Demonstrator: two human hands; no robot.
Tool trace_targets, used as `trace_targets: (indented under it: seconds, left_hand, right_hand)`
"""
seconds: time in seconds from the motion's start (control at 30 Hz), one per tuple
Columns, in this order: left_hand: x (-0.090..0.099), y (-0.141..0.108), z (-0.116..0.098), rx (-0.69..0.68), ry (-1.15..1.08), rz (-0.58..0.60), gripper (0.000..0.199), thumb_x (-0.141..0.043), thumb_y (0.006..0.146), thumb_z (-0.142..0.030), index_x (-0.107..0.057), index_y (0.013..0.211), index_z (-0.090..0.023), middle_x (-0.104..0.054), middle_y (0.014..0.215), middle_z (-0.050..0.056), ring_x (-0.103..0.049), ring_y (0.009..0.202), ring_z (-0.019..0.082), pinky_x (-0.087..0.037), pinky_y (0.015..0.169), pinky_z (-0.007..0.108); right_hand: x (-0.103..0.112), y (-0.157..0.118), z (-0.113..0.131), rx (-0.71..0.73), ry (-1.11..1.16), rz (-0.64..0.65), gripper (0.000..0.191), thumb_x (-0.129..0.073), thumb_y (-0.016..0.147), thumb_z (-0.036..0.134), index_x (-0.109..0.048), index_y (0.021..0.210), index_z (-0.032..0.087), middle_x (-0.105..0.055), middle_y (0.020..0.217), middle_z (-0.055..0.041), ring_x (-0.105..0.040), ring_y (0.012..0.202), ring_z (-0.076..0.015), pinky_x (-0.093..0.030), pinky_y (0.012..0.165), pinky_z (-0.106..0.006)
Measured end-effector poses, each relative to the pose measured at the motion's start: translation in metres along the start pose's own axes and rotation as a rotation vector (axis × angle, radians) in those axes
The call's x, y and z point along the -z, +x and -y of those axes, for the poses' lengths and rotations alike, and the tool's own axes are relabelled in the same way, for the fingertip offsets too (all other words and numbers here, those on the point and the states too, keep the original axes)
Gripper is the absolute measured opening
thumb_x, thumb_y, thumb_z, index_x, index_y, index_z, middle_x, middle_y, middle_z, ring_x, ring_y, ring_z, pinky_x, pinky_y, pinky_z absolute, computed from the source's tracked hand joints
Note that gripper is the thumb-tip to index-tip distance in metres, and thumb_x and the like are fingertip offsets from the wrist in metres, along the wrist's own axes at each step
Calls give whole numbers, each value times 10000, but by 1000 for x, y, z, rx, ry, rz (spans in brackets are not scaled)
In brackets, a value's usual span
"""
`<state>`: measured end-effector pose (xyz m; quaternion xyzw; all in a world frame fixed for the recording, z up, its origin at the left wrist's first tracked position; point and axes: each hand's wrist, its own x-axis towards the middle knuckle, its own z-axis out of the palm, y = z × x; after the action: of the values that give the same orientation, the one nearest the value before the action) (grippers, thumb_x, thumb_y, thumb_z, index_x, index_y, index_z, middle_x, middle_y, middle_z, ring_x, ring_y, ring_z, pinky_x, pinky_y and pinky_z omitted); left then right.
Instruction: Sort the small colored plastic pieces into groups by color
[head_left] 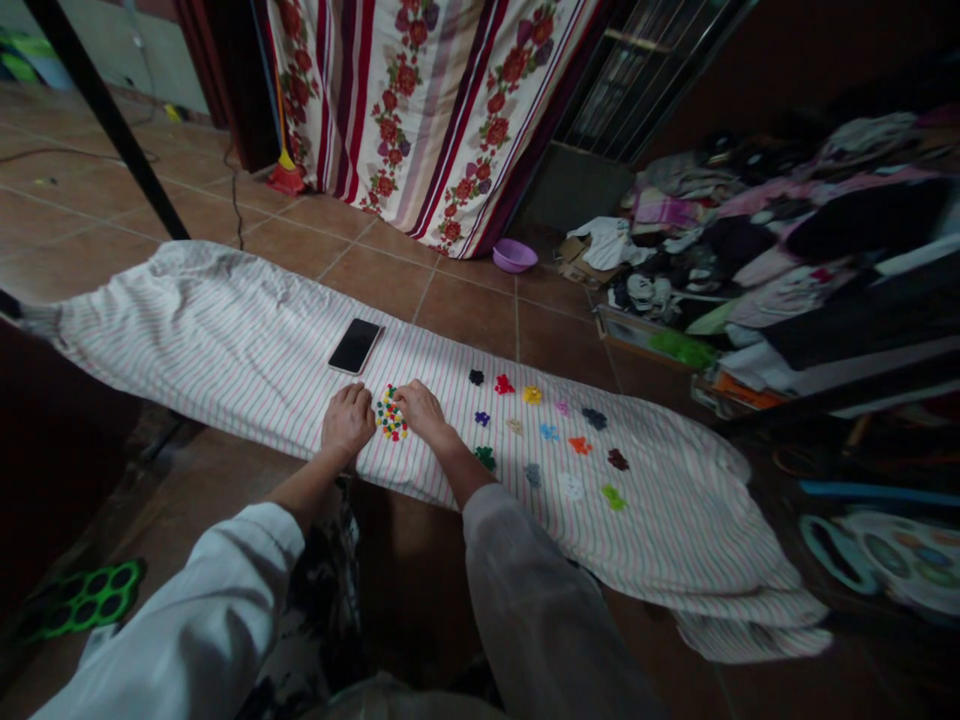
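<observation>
A mixed pile of small coloured pieces (391, 418) lies on the striped cloth (247, 340). My left hand (349, 418) rests at the pile's left edge with its fingers curled together; whether it holds anything is hidden. Over the pile's upper right side, my right hand (420, 408) has its fingertips pinched, and anything between them is too small to make out. Several single-colour heaps are spread to the right, among them black (476, 377), red (504, 384), yellow (532, 394), dark green (484, 458), orange (580, 445) and lime green (613, 497).
A phone (356, 346) lies on the cloth beyond my left hand. Past the far edge, a purple basin (514, 256) stands on the tiled floor near a flowered curtain (427, 110). Clothes (795, 230) are heaped at the right. A black pole (112, 120) slants across the upper left.
</observation>
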<state>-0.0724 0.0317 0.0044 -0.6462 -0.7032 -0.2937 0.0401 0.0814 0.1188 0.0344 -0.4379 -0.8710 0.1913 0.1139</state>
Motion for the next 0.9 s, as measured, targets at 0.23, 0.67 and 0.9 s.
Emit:
trace_targets:
  seconds: [0.23, 0.67, 0.9]
  left_hand:
    - [-1, 0, 0, -7, 17, -7, 269, -434, 883, -182, -636, 1059, -152, -646, 1244, 175, -566, 1186, 321, -457, 991, 474]
    - [-1, -1, 1, -18, 30, 4, 266, -436, 880, -182, -634, 1055, -142, -645, 1250, 187, -563, 1193, 317, -455, 1012, 469]
    - [0, -1, 1, -16, 15, -3, 268, -442, 869, -173, -635, 1054, -146, -646, 1236, 189, -563, 1191, 317, -445, 1032, 480]
  right_hand:
    - [-2, -2, 1, 142, -82, -4, 230, -521, 921, 69, -697, 963, 210, -655, 1003, -64, -556, 1022, -190, -432, 954, -298]
    - [1, -7, 1, 12, 192, -183, 172, -513, 931, 163, -673, 940, 224, -696, 953, -22, -617, 916, -164, -462, 880, -276]
    - [-2, -23, 3, -123, 308, -290, 212, -528, 925, 210, -684, 1065, 247, -701, 1033, -28, -650, 963, -159, -504, 898, -283]
